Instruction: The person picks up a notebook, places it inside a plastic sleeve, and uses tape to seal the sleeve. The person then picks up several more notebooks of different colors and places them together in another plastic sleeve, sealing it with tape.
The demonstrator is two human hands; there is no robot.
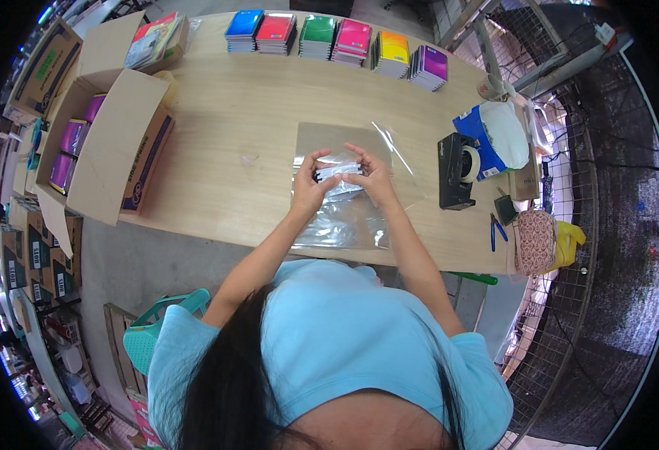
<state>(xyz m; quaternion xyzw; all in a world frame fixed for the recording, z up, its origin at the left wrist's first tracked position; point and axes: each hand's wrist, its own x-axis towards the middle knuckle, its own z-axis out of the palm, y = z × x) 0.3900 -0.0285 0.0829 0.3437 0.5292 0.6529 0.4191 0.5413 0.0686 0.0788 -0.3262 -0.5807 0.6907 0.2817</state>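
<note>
My left hand (311,184) and my right hand (375,178) face each other over the near middle of the table. Between them they grip a small white layered bundle (338,172) by its two ends. Dark bits show at the bundle's ends; whether it is a stack of notebooks seen edge-on I cannot tell. My thumbs press its near side, and my other fingers curl round the far side. Beneath my hands lie clear plastic sheets (337,231), shiny and slightly wrinkled, reaching toward the table's front edge.
Stacks of spiral notebooks in blue (245,22), green (318,34) and other colours line the far edge. To the right stand a black tape dispenser (455,172), a blue-and-white pack (498,139), blue-handled pliers or snips (497,231) and a patterned pouch (533,241). An open carton (123,142) is left.
</note>
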